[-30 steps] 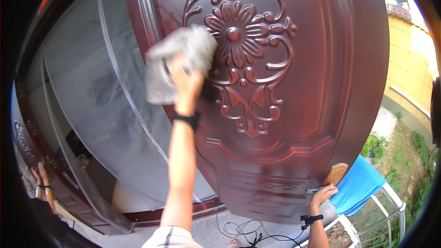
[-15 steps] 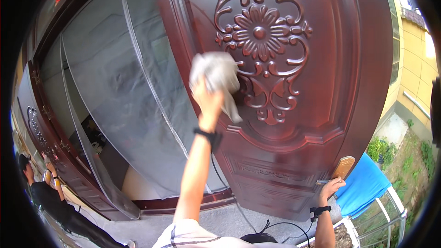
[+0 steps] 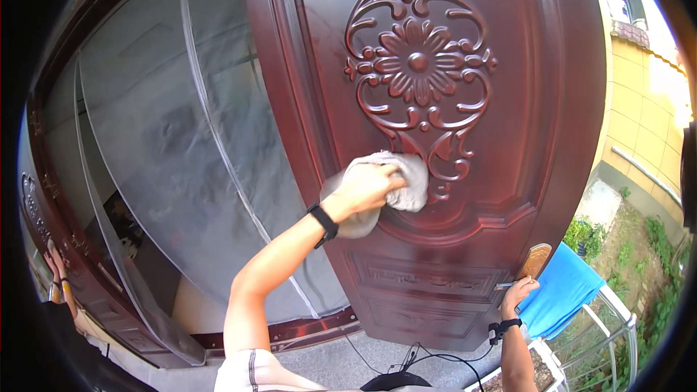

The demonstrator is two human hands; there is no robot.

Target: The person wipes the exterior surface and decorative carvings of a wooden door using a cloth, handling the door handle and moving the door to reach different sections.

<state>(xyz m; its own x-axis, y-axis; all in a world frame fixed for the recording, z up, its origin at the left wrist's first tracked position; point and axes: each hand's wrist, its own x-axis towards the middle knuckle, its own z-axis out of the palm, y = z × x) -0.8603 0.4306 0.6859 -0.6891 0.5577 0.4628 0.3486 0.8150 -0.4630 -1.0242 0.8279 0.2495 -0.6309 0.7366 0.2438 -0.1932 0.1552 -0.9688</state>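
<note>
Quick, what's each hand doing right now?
Left hand: closed on a pale grey cloth, against the dark red door.
Right hand: closed on the door handle.

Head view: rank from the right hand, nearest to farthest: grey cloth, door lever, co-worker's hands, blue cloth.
From the right hand:
1. Door lever: in its grip, end sticking out to the left.
2. Blue cloth: just to the right, draped.
3. Grey cloth: upper left, in the left hand.
4. Co-worker's hands: far left edge.
</note>
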